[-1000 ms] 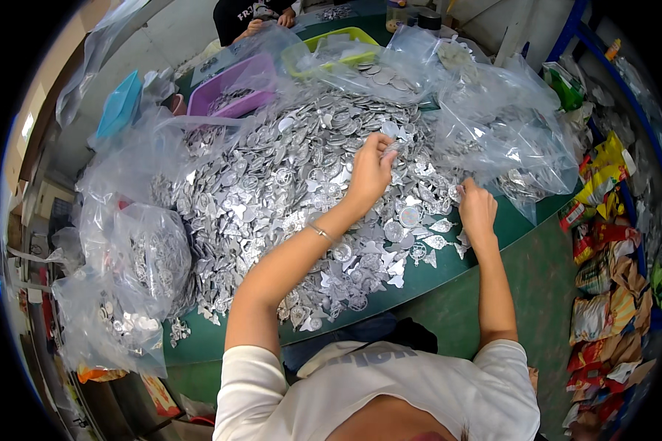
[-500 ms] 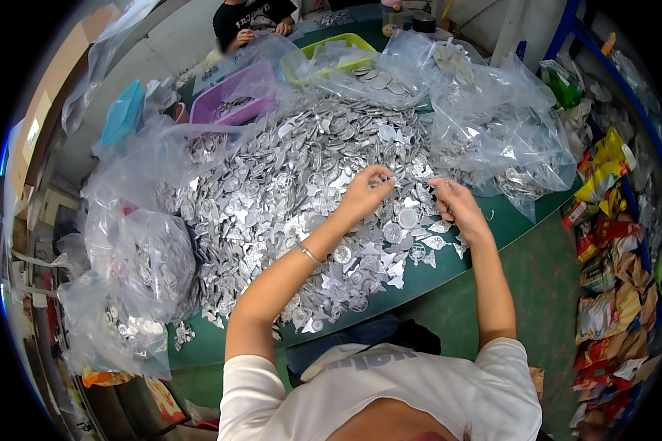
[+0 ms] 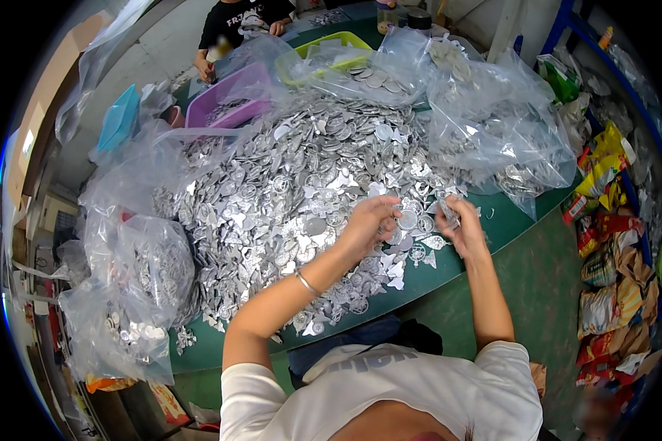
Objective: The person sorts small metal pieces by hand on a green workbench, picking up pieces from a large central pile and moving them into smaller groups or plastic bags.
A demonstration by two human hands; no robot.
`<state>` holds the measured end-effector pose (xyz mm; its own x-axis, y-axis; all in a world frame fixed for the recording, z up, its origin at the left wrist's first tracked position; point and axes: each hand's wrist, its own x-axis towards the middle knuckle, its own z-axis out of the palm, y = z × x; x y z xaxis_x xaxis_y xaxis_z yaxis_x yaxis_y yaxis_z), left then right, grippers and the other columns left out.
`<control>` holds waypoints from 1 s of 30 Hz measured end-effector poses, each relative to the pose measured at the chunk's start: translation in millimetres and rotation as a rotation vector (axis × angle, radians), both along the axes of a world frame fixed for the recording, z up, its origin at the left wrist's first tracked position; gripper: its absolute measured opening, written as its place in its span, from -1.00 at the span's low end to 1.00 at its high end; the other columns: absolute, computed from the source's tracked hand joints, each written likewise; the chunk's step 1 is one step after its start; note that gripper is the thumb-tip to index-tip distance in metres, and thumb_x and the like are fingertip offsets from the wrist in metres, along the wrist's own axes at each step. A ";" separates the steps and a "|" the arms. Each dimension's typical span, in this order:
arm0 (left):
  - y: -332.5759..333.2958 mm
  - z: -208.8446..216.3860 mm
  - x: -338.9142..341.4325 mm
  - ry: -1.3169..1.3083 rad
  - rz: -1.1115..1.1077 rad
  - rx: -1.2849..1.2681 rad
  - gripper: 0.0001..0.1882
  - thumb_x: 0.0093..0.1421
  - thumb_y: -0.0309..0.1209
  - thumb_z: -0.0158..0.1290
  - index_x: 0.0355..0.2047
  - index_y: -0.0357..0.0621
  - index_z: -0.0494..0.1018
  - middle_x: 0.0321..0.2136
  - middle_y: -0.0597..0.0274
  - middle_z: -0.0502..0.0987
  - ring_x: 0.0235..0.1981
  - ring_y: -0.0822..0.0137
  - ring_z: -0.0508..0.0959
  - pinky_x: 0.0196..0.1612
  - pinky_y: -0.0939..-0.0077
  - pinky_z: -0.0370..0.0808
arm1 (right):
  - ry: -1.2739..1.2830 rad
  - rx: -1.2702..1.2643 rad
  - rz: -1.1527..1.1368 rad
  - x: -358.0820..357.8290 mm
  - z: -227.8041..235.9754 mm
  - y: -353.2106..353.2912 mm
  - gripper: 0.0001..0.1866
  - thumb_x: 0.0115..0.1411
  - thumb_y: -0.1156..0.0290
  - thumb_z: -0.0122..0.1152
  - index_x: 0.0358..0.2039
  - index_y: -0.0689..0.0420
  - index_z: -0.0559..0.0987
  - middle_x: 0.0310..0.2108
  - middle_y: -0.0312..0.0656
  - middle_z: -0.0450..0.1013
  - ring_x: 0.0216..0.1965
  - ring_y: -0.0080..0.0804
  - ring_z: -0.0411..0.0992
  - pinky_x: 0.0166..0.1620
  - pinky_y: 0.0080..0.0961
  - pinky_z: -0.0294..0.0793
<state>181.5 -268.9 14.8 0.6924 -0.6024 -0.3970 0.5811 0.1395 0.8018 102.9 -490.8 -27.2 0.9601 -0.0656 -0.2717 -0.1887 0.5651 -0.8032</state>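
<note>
A broad heap of small silver-coloured metal pieces [image 3: 272, 213], some round, some leaf-like or pointed, covers the table. My left hand [image 3: 371, 224] is over the heap's right part, its fingers curved and apart, with nothing visible in them. Just to the right, my right hand [image 3: 462, 229] has its fingers closed round a flat silver metal piece [image 3: 446, 209], partly hidden by the fingers. Between and below the hands lie a round metal disc [image 3: 407, 220] and a leaf-shaped piece [image 3: 435, 242].
Clear plastic bags of metal pieces stand at the left [image 3: 154, 257] and far right [image 3: 500, 125]. A purple basket [image 3: 232, 114] and a yellow-green basket [image 3: 362, 44] are behind the heap. Another person [image 3: 235, 29] is at the far side. Packages [image 3: 603, 316] line the right shelf.
Both hands have come nearer to me and lower in the picture. My left fingers have spread from a pinch. A silver piece now shows in my right hand. The other person's arm has shifted left.
</note>
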 end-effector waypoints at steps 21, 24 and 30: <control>3.2 -9.1 -16.4 -0.957 0.355 0.163 -0.74 0.00 -0.70 -0.08 -0.29 -0.22 0.45 -0.19 0.07 0.37 -0.08 0.17 0.38 0.06 0.40 0.26 | -0.279 -0.670 -0.144 -14.7 10.1 28.4 -0.82 0.10 0.43 0.18 -0.26 0.16 0.50 -0.54 -0.21 0.37 -0.49 -0.45 0.36 -0.49 -0.48 0.34; 7.5 -13.7 -16.7 -0.977 0.353 0.275 -0.75 0.00 -0.69 -0.08 -0.29 -0.21 0.45 -0.19 0.07 0.37 -0.08 0.17 0.38 0.05 0.41 0.26 | -0.369 -1.595 -0.149 -3.8 21.6 15.3 -0.77 0.01 0.53 0.17 -0.26 0.16 0.52 -0.40 -0.02 0.38 -0.48 -0.12 0.44 -0.43 -0.30 0.42; 9.3 -13.1 -22.7 -1.031 0.371 0.285 -0.75 -0.02 -0.72 -0.08 -0.32 -0.22 0.45 -0.21 0.08 0.36 -0.09 0.18 0.38 0.05 0.41 0.26 | -0.266 -1.995 0.089 9.2 20.8 15.0 -0.78 -0.04 0.54 0.15 -0.31 0.14 0.51 -0.27 -0.01 0.32 -0.42 -0.03 0.46 -0.40 -0.18 0.42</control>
<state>158.8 -259.6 1.7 0.8860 -0.2703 0.3767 -0.4147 -0.0987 0.9046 112.0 -475.8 -6.4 0.9732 0.0034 0.2298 0.0456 -0.9829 -0.1785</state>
